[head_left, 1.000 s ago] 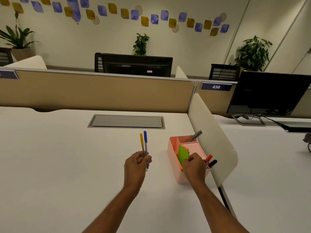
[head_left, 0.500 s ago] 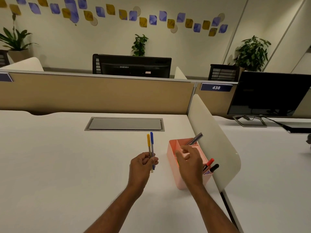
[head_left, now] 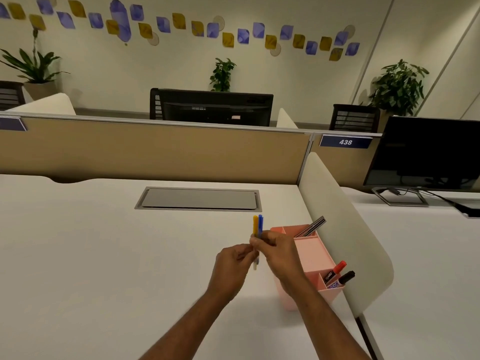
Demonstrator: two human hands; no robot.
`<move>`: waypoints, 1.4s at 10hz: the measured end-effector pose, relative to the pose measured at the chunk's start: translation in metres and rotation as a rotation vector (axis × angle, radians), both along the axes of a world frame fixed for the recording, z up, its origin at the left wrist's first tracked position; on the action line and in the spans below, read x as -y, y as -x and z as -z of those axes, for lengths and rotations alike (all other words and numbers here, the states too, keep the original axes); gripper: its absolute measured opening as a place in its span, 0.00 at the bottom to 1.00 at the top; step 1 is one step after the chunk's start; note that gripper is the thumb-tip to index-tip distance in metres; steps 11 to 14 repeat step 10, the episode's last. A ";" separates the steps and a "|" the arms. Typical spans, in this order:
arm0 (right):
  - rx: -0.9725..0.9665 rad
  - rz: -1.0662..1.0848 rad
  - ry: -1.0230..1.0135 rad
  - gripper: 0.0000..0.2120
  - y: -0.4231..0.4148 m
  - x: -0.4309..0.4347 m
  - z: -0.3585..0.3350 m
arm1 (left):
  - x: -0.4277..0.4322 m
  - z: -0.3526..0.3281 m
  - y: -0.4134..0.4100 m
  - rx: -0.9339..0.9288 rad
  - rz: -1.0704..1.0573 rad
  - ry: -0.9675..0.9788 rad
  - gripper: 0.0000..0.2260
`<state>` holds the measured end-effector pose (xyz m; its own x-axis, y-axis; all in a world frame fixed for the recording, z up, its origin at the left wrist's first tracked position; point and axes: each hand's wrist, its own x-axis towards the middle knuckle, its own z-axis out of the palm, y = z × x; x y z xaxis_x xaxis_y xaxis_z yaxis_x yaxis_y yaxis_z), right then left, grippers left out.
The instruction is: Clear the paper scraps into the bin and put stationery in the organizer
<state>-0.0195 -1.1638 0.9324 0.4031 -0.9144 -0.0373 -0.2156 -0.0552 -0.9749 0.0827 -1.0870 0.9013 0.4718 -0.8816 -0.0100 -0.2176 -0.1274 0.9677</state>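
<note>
Left hand and right hand meet above the white desk, both pinched on two slim pens held upright side by side, one yellow-capped, one blue-capped; which fingers carry the load is hard to tell through the blur. Just right of the hands stands the pink plastic desk organizer, touching the cream side divider. Its far compartment holds dark slim pens, its near one a red-capped marker and a black-capped marker.

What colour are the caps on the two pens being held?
One yellow, one blue, seen in the head view.
</note>
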 end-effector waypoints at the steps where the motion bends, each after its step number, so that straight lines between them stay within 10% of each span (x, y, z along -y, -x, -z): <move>1: -0.006 0.198 0.135 0.06 0.006 0.021 -0.004 | -0.003 0.003 -0.008 0.114 -0.064 -0.024 0.21; 6: -0.388 0.272 0.113 0.07 -0.001 0.091 0.046 | -0.021 0.019 -0.055 0.856 -0.268 0.073 0.30; 14: -0.452 0.324 0.295 0.01 -0.009 0.075 0.042 | -0.034 0.021 -0.085 0.899 -0.331 0.080 0.30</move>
